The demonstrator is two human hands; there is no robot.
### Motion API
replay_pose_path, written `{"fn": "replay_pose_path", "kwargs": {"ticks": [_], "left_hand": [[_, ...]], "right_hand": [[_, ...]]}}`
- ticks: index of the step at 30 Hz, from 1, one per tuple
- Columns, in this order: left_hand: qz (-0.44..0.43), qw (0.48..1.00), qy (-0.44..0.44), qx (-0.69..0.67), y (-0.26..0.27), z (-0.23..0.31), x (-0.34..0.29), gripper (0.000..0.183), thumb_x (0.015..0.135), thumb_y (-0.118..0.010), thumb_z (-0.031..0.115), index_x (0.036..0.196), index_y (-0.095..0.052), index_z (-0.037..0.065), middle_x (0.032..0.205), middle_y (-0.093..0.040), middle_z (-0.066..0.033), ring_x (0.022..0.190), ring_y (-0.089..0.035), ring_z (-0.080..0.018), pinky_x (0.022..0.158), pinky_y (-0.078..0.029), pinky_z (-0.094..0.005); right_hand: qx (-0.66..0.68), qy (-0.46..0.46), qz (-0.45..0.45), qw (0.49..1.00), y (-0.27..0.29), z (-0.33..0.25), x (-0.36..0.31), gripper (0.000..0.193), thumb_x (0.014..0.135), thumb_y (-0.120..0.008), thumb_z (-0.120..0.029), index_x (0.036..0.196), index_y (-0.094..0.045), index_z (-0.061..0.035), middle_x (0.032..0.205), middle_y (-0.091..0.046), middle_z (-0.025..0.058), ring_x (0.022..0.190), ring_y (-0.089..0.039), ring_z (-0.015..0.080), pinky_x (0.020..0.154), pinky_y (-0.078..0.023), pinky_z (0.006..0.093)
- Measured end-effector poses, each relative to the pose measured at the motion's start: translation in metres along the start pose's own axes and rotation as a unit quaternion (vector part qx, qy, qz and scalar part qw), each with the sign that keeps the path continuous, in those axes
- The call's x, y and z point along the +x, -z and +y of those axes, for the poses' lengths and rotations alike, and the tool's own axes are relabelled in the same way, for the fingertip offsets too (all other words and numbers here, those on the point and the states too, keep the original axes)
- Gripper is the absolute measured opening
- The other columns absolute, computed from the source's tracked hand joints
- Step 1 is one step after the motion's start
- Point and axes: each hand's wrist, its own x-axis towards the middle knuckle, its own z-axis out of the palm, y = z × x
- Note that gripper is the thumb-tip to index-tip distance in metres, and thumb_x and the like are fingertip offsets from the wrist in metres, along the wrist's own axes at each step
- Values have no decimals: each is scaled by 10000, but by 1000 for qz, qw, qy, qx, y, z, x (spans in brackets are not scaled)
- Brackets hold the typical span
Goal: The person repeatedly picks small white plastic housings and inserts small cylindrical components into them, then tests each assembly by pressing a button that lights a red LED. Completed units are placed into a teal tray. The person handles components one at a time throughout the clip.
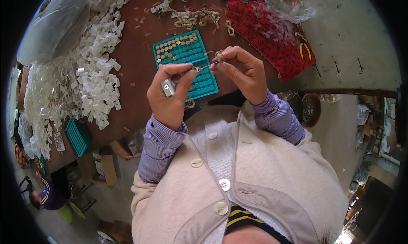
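Above the teal tray (185, 53), the left hand (168, 95) grips a small metal tool (168, 87); the right hand (242, 72) pinches a ring (219, 56). White plastic pieces (95, 70) lie left of the tray, red cloth (272, 33) right.

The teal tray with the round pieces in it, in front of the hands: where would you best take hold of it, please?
Probably at the teal tray's far-left rim, coming from the left. That corner lies bare on the brown table, while the left hand and right hand cover its near end. A flat edge grip keeps the round pieces in their cells.

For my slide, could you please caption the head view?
Left hand holding a small metal tool and right hand pinching a small ring-shaped piece above a teal compartment tray.
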Motion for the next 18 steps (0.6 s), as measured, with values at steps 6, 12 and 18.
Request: {"fn": "replay_pose_path", "kwargs": {"ticks": [6,12,18], "left_hand": [[-39,990,-101,87,-8,2,0,175,935,-811,-34,1098,-763,6,994,-772,-68,846,-709,-109,754,-562,-250],[-57,982,-111,144,-13,1,2,231,902,-829,-31,1124,-777,7,981,-776,-122,856,-749,-172,750,-596,-301],[-74,930,-165,319,19,-1,14,434,886,-843,21,1305,-741,67,1098,-765,-142,962,-763,-269,817,-601,-358]], "right_hand": [[-244,216,-22,945,4,-4,-5,357,890,-814,-19,1231,-712,-45,1136,-726,132,1140,-711,277,935,-592,414],[-399,308,-84,859,8,-4,2,122,844,-791,-55,938,-714,-48,858,-660,67,840,-696,281,875,-586,429],[-503,273,-134,809,-1,-1,10,77,820,-718,-34,889,-690,-52,891,-647,90,866,-691,280,989,-572,480]]}}
